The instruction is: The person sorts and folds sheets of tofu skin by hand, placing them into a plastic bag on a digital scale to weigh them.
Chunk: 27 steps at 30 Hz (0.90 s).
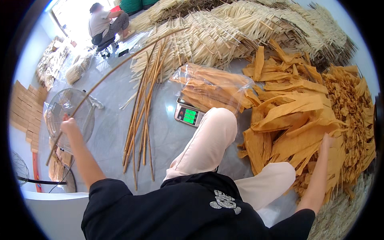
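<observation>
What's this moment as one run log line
left hand: gripping long thin stick | right hand: at orange sheets, grip unclear | digital scale: display lit green | clear bag: orange sheets inside

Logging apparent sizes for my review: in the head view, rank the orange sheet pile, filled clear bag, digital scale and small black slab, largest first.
1. Orange sheet pile
2. Filled clear bag
3. Digital scale, partly covered
4. Small black slab, farther away, so its true size is unsure
</observation>
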{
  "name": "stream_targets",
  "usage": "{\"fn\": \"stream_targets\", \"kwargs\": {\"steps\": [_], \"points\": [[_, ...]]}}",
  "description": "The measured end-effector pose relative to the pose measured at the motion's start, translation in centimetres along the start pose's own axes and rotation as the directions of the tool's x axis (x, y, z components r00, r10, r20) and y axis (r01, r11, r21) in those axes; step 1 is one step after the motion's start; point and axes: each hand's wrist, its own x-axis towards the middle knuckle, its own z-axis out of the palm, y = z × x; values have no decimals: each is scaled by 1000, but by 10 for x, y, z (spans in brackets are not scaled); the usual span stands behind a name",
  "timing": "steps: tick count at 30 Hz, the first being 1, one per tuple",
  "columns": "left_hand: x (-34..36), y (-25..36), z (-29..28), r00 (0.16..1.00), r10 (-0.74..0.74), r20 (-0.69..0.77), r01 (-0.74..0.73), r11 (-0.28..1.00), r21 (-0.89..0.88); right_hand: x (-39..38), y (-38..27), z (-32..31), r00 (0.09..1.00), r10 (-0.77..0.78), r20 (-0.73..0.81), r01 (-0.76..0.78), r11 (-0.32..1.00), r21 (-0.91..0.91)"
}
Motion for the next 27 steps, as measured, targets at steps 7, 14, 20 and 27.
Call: {"fn": "stream_targets", "kwargs": {"steps": [7, 14, 20, 27], "points": [[-197, 4, 65, 637, 376, 673, -693, 662, 286, -11, 0, -32, 999, -32, 25, 27, 982, 186], [-313, -27, 77, 145, -51, 988, -830, 537, 149, -62, -81, -66, 989, -136, 54, 111, 939, 325], [-304, -16, 70, 154, -182, 971, -831, 508, 227, -87, -99, -84, 962, -164, 216, 38, 870, 492], [-286, -30, 86, -389, -296, 873, -582, -655, -482, -140, -120, -13, 911, -168, 376, -94, 805, 586]]}}
